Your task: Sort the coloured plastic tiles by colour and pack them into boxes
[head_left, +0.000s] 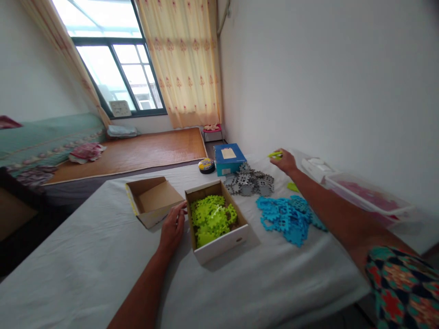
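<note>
Fingers of the right hand (287, 161) pinch a green piece (274, 155), which juts left past their tips, over the surface's (103, 246) far right. The left hand's (172, 227) fingers, loosely curled, sit at the left wall of the white box (221, 249) of green pieces (211, 220).

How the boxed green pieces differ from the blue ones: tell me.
Color: the green pieces are yellowish green, the blue pieces sky blue.
Place: the green pieces are heaped inside a white-sided box; the blue pieces lie loose on the cloth.
Nearest: the left hand is beside the green pieces' box, the right forearm beside the blue pieces.
Shared: both have notched edges.
</note>
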The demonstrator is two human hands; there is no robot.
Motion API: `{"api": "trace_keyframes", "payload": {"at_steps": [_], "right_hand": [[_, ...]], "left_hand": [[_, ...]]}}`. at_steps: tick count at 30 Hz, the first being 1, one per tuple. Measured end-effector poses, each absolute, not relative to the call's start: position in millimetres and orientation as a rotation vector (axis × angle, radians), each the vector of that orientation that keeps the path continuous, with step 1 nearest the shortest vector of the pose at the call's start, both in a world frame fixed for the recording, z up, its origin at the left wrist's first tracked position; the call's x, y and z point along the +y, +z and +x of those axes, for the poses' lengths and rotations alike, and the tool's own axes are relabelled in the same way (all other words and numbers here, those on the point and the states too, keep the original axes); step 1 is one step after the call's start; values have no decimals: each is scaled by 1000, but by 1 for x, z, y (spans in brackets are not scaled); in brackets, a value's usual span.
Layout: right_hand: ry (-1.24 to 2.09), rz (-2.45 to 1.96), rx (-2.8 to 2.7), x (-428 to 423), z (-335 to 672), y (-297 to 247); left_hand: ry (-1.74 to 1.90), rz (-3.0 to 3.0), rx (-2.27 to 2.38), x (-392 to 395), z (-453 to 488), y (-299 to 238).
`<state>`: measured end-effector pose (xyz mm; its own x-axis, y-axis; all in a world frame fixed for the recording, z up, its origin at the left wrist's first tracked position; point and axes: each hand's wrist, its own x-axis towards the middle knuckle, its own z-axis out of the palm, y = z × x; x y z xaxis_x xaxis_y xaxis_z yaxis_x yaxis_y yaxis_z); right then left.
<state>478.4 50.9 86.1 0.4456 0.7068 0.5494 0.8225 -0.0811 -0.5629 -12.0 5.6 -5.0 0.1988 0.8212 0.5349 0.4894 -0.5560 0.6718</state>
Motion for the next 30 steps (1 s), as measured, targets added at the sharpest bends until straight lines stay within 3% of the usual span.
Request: {"api": "trace_keyframes", "payload": {"at_steps": [5,8,11,15,20,26,30], "right_hand": [[180,-1035,-1683,15,305,128],[128,-881,-2033,-16,239,110],[-4,-844,-2375,-22,238,90],[-124,-1208,-2173,-3,333,88],[-35,-2085,-1776,-21,469,81],[31,-2269,-1690,-49,516,42],[11,-2245,-1671,-31,497,56]], "left_hand": [[1277,2127,1207,5,-12,-5],[1279,2138,1198,5,-12,-7],[1294,2152,1201,7,-12,-7],[1288,2139,1202,7,-11,-5],[1274,2143,1223,4,-9,-1],[1280,2132,1223,5,-9,0],[1276,2137,1219,3,-8,-3]]}}
